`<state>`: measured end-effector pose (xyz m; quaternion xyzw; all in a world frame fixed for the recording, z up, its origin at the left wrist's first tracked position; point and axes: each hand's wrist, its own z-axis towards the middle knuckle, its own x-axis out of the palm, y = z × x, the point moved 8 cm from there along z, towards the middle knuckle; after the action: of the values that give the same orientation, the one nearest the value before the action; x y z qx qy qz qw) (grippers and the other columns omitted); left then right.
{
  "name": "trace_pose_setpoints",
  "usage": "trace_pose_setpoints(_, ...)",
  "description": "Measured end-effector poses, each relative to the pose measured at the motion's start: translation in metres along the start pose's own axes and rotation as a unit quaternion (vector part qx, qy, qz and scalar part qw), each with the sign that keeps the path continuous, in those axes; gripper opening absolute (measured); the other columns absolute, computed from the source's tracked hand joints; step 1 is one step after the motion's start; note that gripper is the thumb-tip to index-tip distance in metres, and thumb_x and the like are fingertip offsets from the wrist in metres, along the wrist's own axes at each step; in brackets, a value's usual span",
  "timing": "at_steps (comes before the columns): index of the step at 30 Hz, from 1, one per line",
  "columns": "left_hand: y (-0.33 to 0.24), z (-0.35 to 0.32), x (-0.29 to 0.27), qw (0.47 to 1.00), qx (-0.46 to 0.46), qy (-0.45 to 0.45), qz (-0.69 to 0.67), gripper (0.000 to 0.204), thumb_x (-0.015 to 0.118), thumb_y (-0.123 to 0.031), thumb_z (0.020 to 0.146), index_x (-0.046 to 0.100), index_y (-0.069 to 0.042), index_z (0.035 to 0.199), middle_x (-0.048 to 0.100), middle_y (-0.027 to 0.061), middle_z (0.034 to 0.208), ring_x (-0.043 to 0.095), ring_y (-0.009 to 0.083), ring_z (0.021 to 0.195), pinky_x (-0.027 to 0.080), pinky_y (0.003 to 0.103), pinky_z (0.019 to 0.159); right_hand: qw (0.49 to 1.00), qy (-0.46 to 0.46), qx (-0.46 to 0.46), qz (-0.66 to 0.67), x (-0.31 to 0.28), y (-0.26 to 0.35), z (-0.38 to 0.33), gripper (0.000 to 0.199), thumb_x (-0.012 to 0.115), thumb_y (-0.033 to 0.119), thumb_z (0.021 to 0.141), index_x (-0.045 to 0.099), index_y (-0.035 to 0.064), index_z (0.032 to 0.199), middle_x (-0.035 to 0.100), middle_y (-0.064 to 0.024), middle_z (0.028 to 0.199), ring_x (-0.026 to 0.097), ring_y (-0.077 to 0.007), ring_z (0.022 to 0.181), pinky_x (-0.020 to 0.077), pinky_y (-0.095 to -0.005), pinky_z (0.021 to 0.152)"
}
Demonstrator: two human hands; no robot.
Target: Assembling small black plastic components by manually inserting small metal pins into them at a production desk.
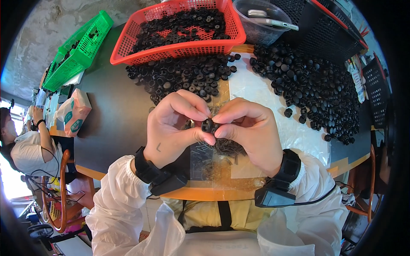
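Note:
Above the near middle of the table, both hands meet at a small round black plastic part (208,126). My left hand (173,128) pinches it from the left between thumb and fingers, and my right hand (250,130) does the same from the right. Another bit of black shows inside my left fingers, too hidden to name. Beneath the hands lies a heap of thin dark screw-like pieces (228,147), partly covered by them. Beyond, a pile of black ring-shaped parts (183,77) spreads over the table. To the right is a large pile of round black caps (314,87).
A red basket (179,52) of black parts stands at the back, beside a clear tub (260,32) with a phone on it. Black baskets (316,32) are at back right. A green basket (81,53) and tissue pack (76,112) are left, near another person (36,147).

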<state>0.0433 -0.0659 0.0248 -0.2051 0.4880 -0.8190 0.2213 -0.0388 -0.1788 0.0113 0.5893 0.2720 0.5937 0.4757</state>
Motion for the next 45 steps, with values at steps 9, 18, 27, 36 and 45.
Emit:
trace_pose_setpoints(9, -0.001, -0.001, -0.001, 1.0, 0.001, -0.005, 0.002, 0.041, 0.083, 0.006, 0.066, 0.055, -0.006, 0.093, 0.059, 0.0095, 0.101, 0.057, 0.0134, 0.089, 0.048, 0.028, 0.076, 0.998, -0.038, 0.01, 0.058, -0.001, 0.003, -0.001, 0.019, 0.071, -0.008, 0.08, 0.064, -0.0018, 0.097, 0.067, -0.0075, 0.092, 0.066, -0.0124, 0.088, 0.0535, -0.0243, 0.081)
trace_pose_setpoints(18, -0.004, -0.001, -0.002, 1.0, 0.002, -0.005, 0.015, 0.039, 0.082, 0.008, 0.067, 0.056, -0.005, 0.094, 0.059, 0.011, 0.103, 0.059, 0.0146, 0.091, 0.049, 0.029, 0.078, 0.999, -0.025, 0.024, 0.001, 0.004, 0.005, -0.002, 0.015, 0.07, -0.006, 0.083, 0.061, -0.0013, 0.094, 0.069, -0.0086, 0.091, 0.068, -0.014, 0.085, 0.0546, -0.0249, 0.079)
trace_pose_setpoints(27, -0.003, 0.0, 0.001, 0.999, -0.02, 0.002, 0.041, 0.045, 0.088, -0.011, 0.066, 0.053, -0.009, 0.094, 0.059, 0.0096, 0.1, 0.058, 0.0151, 0.091, 0.048, 0.029, 0.082, 0.998, -0.01, 0.053, 0.042, 0.001, -0.004, -0.002, 0.014, 0.072, -0.001, 0.083, 0.06, 0.001, 0.09, 0.068, -0.0072, 0.089, 0.066, -0.0112, 0.083, 0.0532, -0.0231, 0.077)
trace_pose_setpoints(36, -0.019, 0.001, -0.002, 0.981, 0.106, -0.011, 0.163, 0.034, 0.089, -0.007, 0.062, 0.067, -0.009, 0.088, 0.049, 0.0059, 0.103, 0.051, 0.0144, 0.09, 0.045, 0.029, 0.078, 0.995, 0.038, 0.086, 0.026, 0.008, -0.006, 0.002, 0.024, 0.07, 0.005, 0.086, 0.063, -0.0005, 0.109, 0.06, -0.0039, 0.099, 0.059, -0.0102, 0.091, 0.0487, -0.0239, 0.083)
trace_pose_setpoints(45, -0.03, -0.002, 0.01, 0.969, 0.154, 0.018, 0.194, 0.031, 0.088, -0.007, 0.062, 0.068, -0.015, 0.084, 0.043, 0.0036, 0.094, 0.046, 0.0141, 0.079, 0.041, 0.026, 0.067, 0.987, 0.118, 0.073, -0.085, 0.013, 0.003, 0.0, 0.021, 0.064, -0.008, 0.082, 0.07, -0.0059, 0.102, 0.059, -0.0082, 0.099, 0.063, -0.0154, 0.088, 0.0515, -0.026, 0.078)
